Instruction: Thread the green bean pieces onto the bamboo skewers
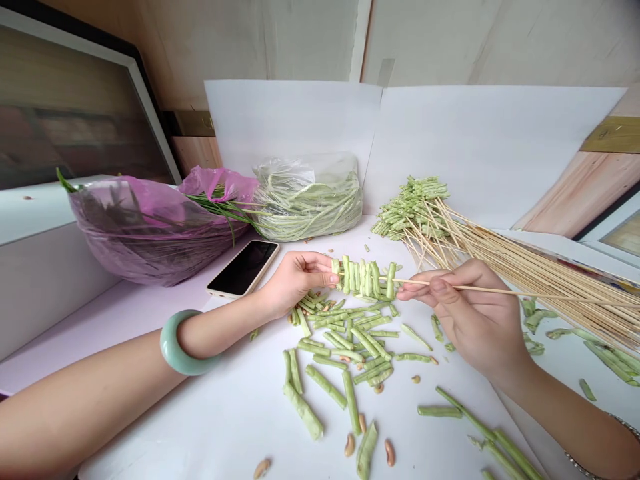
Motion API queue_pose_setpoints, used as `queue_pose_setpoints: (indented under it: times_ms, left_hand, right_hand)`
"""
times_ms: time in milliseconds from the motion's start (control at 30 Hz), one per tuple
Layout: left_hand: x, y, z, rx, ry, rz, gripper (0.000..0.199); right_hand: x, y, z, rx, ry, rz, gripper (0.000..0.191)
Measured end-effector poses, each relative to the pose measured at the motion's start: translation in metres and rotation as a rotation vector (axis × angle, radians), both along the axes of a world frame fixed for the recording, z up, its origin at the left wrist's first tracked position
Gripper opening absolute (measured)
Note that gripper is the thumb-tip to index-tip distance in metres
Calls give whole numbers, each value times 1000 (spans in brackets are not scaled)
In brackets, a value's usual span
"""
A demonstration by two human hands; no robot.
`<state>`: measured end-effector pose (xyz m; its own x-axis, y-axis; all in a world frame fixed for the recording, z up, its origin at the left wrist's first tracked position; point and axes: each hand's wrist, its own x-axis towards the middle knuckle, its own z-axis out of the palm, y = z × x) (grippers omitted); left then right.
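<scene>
- Left hand (307, 280): fingertips pinched on threaded bean pieces (363, 277).
- Right hand (465, 307): loosely curled (palm partly open), grasping the skewer (480, 289) right of the pieces.

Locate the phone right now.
Head view, left of centre: the phone lies screen up, between the purple bag and the left hand.

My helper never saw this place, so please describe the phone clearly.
On the table, find the big purple bag. Between it and the left hand lies the pale-edged phone. Its flat black screen differs from the crinkled clear bag behind.
</scene>
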<state>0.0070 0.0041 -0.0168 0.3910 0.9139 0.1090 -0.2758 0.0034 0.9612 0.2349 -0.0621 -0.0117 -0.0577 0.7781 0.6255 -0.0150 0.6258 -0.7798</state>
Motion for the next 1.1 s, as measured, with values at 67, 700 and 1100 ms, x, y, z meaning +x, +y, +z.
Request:
queue_pose_setpoints:
  times_ms: [67, 700, 1100]
  left_hand:
    - [0, 0, 1, -20, -4, -3, 21]
    - [-1, -2, 5, -41, 58, 0, 20]
    - [-5, 2, 2, 80, 62, 8, 20]
  right_hand:
    - [0, 1, -1, -19, 9, 18, 9]
    - [-7, 5, -1, -179, 177, 43, 19]
    - [-6, 11, -4, -355, 301, 25, 26]
